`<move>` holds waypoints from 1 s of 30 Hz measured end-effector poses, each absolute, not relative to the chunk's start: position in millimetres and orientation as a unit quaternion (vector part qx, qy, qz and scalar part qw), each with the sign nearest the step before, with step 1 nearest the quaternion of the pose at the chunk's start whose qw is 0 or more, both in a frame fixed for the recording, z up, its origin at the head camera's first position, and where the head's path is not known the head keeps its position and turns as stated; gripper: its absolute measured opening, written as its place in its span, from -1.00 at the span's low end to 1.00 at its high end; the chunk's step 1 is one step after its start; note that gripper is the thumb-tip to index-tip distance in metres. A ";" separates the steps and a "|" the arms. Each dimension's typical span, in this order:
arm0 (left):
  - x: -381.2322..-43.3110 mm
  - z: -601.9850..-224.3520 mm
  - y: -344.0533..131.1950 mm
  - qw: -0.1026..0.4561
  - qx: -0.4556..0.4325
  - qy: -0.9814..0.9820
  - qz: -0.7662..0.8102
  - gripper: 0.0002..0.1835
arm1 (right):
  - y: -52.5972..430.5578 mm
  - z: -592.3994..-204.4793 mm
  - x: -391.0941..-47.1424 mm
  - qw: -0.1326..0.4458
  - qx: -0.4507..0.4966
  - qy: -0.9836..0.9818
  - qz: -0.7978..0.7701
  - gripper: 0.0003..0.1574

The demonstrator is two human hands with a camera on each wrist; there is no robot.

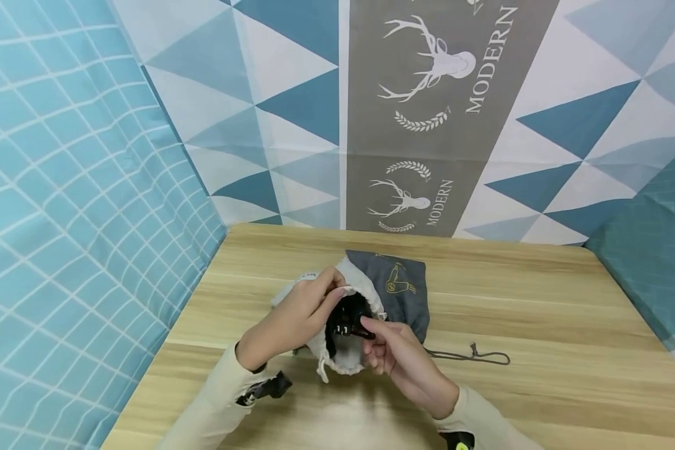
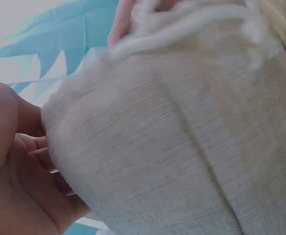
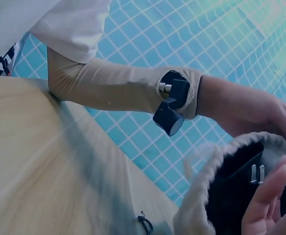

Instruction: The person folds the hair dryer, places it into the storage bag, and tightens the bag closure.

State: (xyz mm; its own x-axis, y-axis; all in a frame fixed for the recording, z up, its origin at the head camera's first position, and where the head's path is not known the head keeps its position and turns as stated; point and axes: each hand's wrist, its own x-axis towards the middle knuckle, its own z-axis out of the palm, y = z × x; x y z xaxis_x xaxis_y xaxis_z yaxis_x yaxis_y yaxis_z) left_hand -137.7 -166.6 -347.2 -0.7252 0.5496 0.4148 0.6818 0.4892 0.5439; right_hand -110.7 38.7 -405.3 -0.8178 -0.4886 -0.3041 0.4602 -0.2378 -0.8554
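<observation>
A pale drawstring bag (image 1: 349, 362) lies with its mouth spread open towards the person. My left hand (image 1: 298, 315) grips the bag's rim between thumb and fingers at the upper left; the left wrist view shows the bag's woven side (image 2: 147, 137) close up beside that hand. Inside the mouth sits a black bundle with a two-pronged plug (image 1: 343, 329), its metal prongs facing out. My right hand (image 1: 407, 362) reaches to the mouth's right side, thumb on the black plug's bundle and fingers curled below. In the right wrist view the prongs (image 3: 257, 174) stand right by the fingertips.
Behind the pale bag lies a dark grey pouch (image 1: 413, 306) with a yellow hair dryer motif. Its grey cord (image 1: 478, 357) trails right across the wooden table (image 1: 540, 312). Patterned cloth hangs at the back, and a blue checked cloth (image 1: 79, 187) on the left.
</observation>
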 end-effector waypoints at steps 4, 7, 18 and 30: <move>-137.3 -344.6 -162.7 0.078 -0.367 -0.845 -0.380 -0.88 | 34.3 -405.7 -113.1 0.286 0.016 0.528 -0.799 -0.60; -135.8 -341.9 -159.7 0.064 -0.376 -0.836 -0.393 -0.89 | 31.9 -405.9 -113.9 0.279 0.016 0.516 -0.810 -0.57; -133.2 -340.7 -158.8 0.027 -0.390 -0.814 -0.430 -0.89 | 26.4 -410.8 -116.5 0.256 0.034 0.505 -0.824 -0.56; -132.8 -347.4 -158.3 0.021 -0.380 -0.836 -0.395 -0.89 | 30.3 -414.6 -118.4 0.302 0.004 0.498 -0.813 -0.65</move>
